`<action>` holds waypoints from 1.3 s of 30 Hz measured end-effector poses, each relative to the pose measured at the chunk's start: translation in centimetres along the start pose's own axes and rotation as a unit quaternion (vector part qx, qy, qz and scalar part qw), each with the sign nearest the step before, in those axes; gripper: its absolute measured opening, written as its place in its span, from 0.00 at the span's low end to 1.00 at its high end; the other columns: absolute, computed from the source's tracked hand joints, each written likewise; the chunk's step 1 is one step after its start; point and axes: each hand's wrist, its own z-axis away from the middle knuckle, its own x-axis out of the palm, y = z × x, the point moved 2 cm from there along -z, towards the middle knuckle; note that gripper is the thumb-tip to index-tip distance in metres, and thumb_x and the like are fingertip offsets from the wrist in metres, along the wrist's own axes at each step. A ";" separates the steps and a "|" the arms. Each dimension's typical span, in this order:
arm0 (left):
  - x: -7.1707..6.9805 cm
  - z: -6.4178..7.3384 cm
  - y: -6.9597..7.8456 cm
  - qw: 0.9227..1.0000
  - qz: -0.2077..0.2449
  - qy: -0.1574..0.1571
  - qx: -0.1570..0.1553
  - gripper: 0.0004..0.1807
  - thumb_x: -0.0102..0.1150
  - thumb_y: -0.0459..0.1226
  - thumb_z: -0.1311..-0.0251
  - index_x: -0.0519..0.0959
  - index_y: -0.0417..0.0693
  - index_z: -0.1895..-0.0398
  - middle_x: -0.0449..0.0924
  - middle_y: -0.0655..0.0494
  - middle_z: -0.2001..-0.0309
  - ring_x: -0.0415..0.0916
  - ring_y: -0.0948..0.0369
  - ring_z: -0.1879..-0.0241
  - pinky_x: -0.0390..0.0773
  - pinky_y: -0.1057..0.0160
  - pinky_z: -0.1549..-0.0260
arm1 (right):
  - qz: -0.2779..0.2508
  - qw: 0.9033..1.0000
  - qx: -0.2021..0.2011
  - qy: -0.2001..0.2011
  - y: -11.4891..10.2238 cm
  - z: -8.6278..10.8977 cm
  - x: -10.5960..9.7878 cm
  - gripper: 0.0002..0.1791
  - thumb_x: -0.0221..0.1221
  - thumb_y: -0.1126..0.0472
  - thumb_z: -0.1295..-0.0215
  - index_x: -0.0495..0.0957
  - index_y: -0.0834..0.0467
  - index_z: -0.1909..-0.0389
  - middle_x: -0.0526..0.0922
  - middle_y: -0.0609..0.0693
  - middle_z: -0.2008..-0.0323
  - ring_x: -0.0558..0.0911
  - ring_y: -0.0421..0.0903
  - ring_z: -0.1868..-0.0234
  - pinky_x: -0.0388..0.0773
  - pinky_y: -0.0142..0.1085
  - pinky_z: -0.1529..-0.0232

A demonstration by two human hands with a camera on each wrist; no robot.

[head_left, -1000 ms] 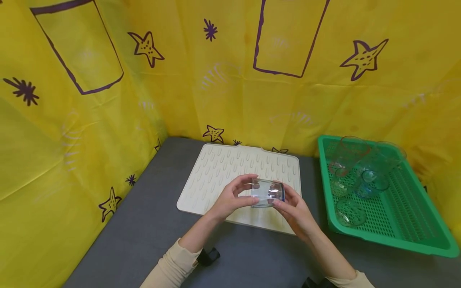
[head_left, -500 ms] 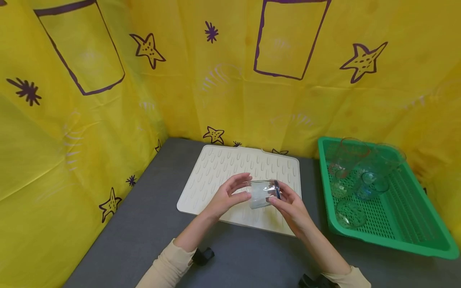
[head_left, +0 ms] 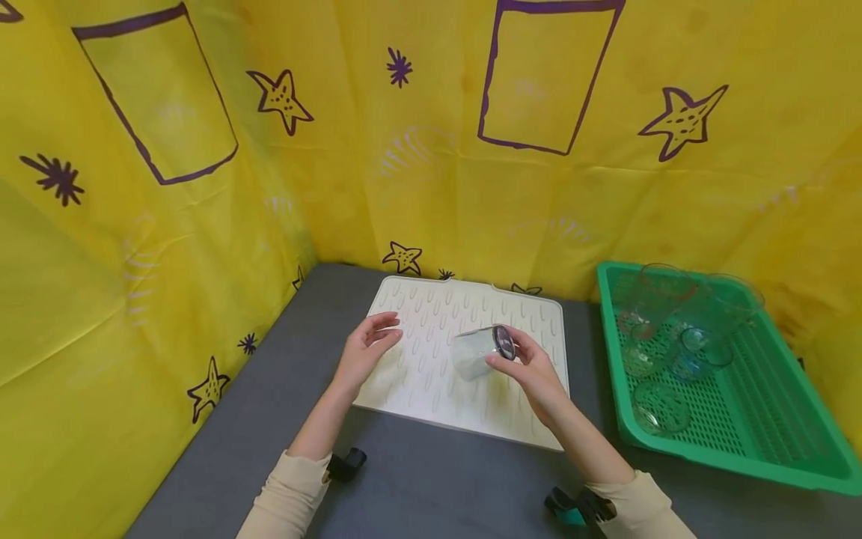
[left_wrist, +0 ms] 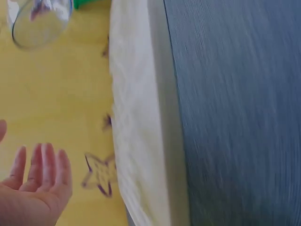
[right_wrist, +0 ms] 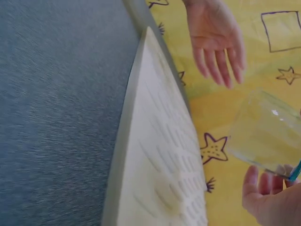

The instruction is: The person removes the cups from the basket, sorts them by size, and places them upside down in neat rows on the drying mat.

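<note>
A clear drinking glass [head_left: 474, 352] is held tilted over the cream ribbed drying mat [head_left: 417, 389], its open mouth facing left. My right hand [head_left: 532, 370] grips it near its thick base, as the right wrist view also shows with the glass [right_wrist: 268, 134] above the curled fingers. Off to the left, my left hand [head_left: 364, 352] is away from the glass, holding nothing, its fingers loosely bent over the mat's left side. In the left wrist view that hand [left_wrist: 40, 188] has its fingers spread apart from the glass [left_wrist: 40, 21].
At the right stands a green perforated basket [head_left: 741, 469] with several glasses, including a blue-tinted tumbler [head_left: 697, 355] and a clear one lying near its front [head_left: 661, 408]. A yellow patterned cloth [head_left: 431, 187] hangs behind and at the left of the dark table [head_left: 417, 479].
My left hand has let go of the glass and moved left. The right hand keeps the glass and has tilted it, so its base now shows toward the upper right.
</note>
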 end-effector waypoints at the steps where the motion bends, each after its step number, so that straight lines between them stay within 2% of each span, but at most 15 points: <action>1: -0.6 -0.2 -0.3 1.000 -0.018 0.013 -0.005 0.23 0.62 0.36 0.36 0.73 0.39 0.39 0.75 0.41 0.43 0.74 0.50 0.45 0.74 0.58 0.46 | 0.017 1.000 -0.002 0.004 0.0 -0.4 0.2 0.35 0.66 0.64 0.41 0.65 0.60 0.32 0.69 0.56 0.37 0.67 0.48 0.39 0.67 0.34 0.43; 4: -2.1 -0.6 -1.0 0.996 -0.076 0.036 -0.035 0.26 0.61 0.39 0.35 0.70 0.40 0.37 0.72 0.41 0.39 0.71 0.48 0.41 0.71 0.51 0.42 | 0.054 0.998 -0.009 0.012 0.1 -1.5 0.7 0.35 0.68 0.62 0.42 0.67 0.58 0.33 0.71 0.55 0.40 0.67 0.49 0.40 0.66 0.40 0.44; 7: -3.2 -0.6 -1.7 0.988 -0.130 0.045 -0.071 0.30 0.60 0.43 0.35 0.67 0.42 0.33 0.67 0.42 0.34 0.66 0.46 0.37 0.68 0.47 0.40 | 0.088 0.996 -0.012 0.020 0.1 -2.7 1.3 0.37 0.71 0.59 0.45 0.68 0.55 0.34 0.72 0.55 0.41 0.68 0.50 0.41 0.66 0.44 0.45; 11: -4.0 -0.7 -2.2 0.981 -0.161 0.045 -0.100 0.34 0.59 0.46 0.34 0.62 0.43 0.30 0.61 0.43 0.31 0.60 0.44 0.33 0.64 0.44 0.39 | 0.122 0.992 -0.017 0.027 0.0 -4.4 2.2 0.38 0.72 0.56 0.47 0.69 0.53 0.34 0.73 0.54 0.41 0.68 0.51 0.40 0.65 0.48 0.42; 17: -4.5 -1.0 -2.6 0.977 -0.164 0.041 -0.128 0.35 0.57 0.47 0.34 0.59 0.44 0.28 0.58 0.42 0.29 0.57 0.44 0.32 0.63 0.43 0.38 | 0.147 0.988 -0.034 0.023 -0.2 -6.7 4.0 0.39 0.72 0.57 0.48 0.69 0.55 0.35 0.71 0.56 0.39 0.68 0.54 0.39 0.67 0.51 0.42; 26: -4.7 -1.1 -3.4 0.975 -0.160 0.030 -0.148 0.38 0.58 0.47 0.34 0.56 0.40 0.27 0.57 0.37 0.30 0.55 0.42 0.31 0.60 0.43 0.36 | 0.181 0.981 -0.057 0.032 -0.2 -10.4 6.4 0.39 0.73 0.56 0.49 0.69 0.57 0.36 0.74 0.55 0.41 0.72 0.52 0.43 0.71 0.47 0.44; 31: -4.5 -1.1 -3.9 0.975 -0.167 0.021 -0.144 0.39 0.58 0.48 0.35 0.58 0.37 0.28 0.59 0.34 0.31 0.55 0.41 0.31 0.59 0.43 0.35 | 0.213 0.973 -0.076 0.036 -0.2 -12.6 7.6 0.40 0.73 0.56 0.49 0.68 0.59 0.34 0.74 0.56 0.41 0.73 0.53 0.44 0.72 0.47 0.47; 36: -4.4 -1.2 -4.0 0.976 -0.171 0.019 -0.137 0.38 0.58 0.48 0.35 0.59 0.36 0.29 0.61 0.32 0.32 0.58 0.40 0.32 0.61 0.43 0.37 | 0.243 0.965 -0.090 0.040 0.1 -14.5 8.8 0.41 0.73 0.57 0.50 0.68 0.62 0.35 0.72 0.59 0.39 0.71 0.55 0.40 0.69 0.48 0.40; 39: -4.3 -1.2 -4.1 0.975 -0.175 0.023 -0.135 0.38 0.59 0.47 0.35 0.60 0.34 0.30 0.62 0.32 0.33 0.59 0.41 0.33 0.62 0.44 0.37 | 0.247 0.964 -0.095 0.041 0.2 -15.3 9.4 0.41 0.73 0.58 0.51 0.68 0.64 0.36 0.72 0.61 0.39 0.70 0.56 0.39 0.66 0.48 0.38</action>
